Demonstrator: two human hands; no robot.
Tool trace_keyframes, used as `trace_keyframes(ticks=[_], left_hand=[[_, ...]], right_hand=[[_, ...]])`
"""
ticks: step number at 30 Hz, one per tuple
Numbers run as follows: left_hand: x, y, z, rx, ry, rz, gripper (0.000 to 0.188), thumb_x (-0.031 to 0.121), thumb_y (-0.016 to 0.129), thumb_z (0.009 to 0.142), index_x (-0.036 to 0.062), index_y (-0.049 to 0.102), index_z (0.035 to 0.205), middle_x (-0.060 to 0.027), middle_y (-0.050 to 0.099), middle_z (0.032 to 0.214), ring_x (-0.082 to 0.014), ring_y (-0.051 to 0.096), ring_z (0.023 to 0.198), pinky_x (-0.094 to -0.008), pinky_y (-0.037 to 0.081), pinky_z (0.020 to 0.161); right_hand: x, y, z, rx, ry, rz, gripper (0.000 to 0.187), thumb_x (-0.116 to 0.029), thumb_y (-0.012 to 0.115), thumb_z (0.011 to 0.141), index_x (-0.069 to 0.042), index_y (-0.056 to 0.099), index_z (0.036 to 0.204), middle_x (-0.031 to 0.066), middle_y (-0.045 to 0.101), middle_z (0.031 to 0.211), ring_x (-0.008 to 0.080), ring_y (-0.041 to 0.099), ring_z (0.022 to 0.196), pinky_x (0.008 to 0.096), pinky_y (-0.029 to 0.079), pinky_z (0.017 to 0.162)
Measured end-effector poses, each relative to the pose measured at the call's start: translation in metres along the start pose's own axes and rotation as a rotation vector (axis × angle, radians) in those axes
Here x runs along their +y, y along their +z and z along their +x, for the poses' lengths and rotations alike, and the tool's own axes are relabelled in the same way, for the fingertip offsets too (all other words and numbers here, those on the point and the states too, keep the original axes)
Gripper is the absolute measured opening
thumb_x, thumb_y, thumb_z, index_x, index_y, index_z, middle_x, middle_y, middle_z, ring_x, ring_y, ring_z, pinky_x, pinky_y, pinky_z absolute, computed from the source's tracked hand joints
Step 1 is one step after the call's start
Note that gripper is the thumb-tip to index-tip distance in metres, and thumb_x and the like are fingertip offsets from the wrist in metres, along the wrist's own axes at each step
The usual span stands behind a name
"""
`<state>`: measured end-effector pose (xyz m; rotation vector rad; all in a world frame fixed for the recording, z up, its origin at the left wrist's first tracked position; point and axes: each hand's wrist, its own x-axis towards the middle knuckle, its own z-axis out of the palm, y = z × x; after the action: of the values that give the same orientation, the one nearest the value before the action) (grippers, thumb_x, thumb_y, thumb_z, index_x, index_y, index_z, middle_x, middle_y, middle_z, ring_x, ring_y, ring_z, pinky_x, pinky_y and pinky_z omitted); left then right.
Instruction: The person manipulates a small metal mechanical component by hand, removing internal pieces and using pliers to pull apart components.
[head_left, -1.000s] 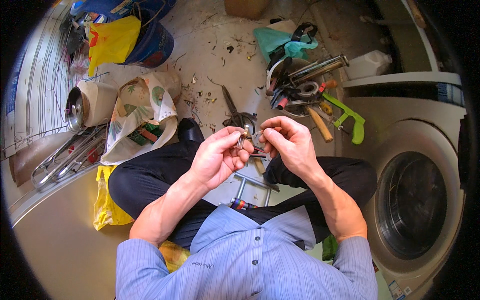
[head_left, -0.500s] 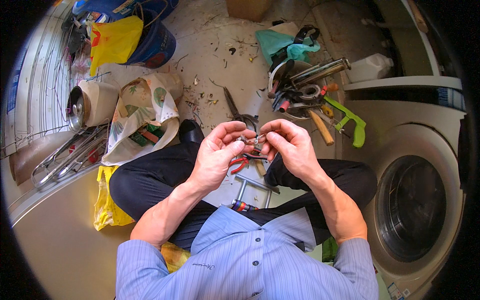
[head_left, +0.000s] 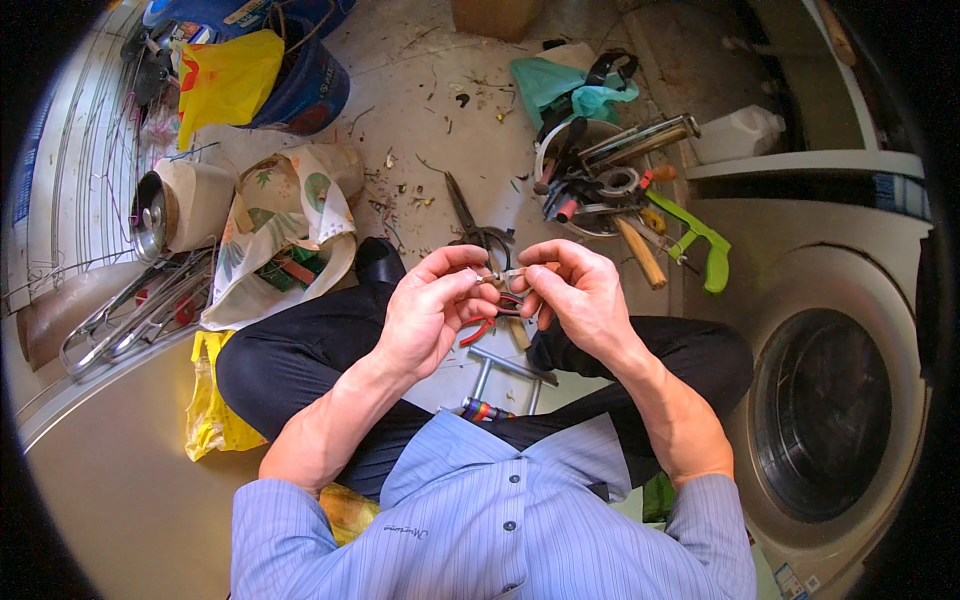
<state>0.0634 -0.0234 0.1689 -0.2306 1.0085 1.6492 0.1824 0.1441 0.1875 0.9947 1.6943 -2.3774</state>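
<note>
My left hand (head_left: 430, 310) and my right hand (head_left: 578, 295) are raised close together above my crossed legs. Between their fingertips is a small shiny metal piece (head_left: 497, 276), pinched by the left thumb and finger on one side and the right ones on the other. Its exact kind is too small to tell. Beneath the hands on the floor lie dark-bladed shears (head_left: 459, 205), partly covered, and pliers with red handles (head_left: 477, 333). Closer to me rests a grey metal tool with a crossbar (head_left: 505, 364).
At the right stands a washing machine (head_left: 822, 415). Ahead of it, a bowl (head_left: 548, 160) holds assorted tools, with a green-handled tool (head_left: 716, 262) sticking out. A patterned cloth bag (head_left: 285, 215) and blue bucket (head_left: 325, 95) are on the left. Debris litters the floor.
My fingers have shifted slightly around the small metal piece, and the left fingertips have turned a little. Both arms stay nearly in place.
</note>
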Motion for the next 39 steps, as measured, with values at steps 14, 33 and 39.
trace_keyframes(ticks=[14, 33, 39], left_hand=[[-0.003, 0.015, -0.009, 0.044, 0.052, 0.518, 0.025, 0.022, 0.064, 0.095, -0.0009, 0.062, 0.106, -0.0041, 0.064, 0.084, -0.0067, 0.056, 0.065, -0.0215, 0.046, 0.059], [-0.034, 0.008, -0.013, 0.088, 0.604, 1.303, 0.012, 0.011, 0.058, 0.089, 0.0, 0.063, 0.089, -0.0159, 0.06, 0.082, -0.0348, 0.061, 0.079, -0.0402, 0.05, 0.07], [-0.036, 0.014, -0.03, 0.049, 0.608, 1.269, 0.007, 0.006, 0.059, 0.088, -0.0001, 0.063, 0.089, -0.0161, 0.058, 0.08, -0.0346, 0.061, 0.076, -0.0399, 0.05, 0.066]], right_hand=[[0.008, 0.002, -0.001, -0.017, -0.059, -0.055, 0.017, -0.007, 0.055, 0.094, 0.005, 0.062, 0.105, 0.0091, 0.07, 0.084, 0.0093, 0.062, 0.063, 0.0235, 0.049, 0.054], [0.013, 0.003, -0.005, -0.09, -0.318, -0.71, 0.013, -0.012, 0.065, 0.086, 0.0, 0.064, 0.09, 0.0197, 0.063, 0.076, 0.0319, 0.064, 0.068, 0.0376, 0.05, 0.062], [0.003, -0.003, -0.013, -0.244, -0.19, -0.629, 0.015, -0.013, 0.065, 0.084, 0.001, 0.063, 0.088, 0.0192, 0.063, 0.076, 0.0293, 0.063, 0.067, 0.0368, 0.049, 0.062]])
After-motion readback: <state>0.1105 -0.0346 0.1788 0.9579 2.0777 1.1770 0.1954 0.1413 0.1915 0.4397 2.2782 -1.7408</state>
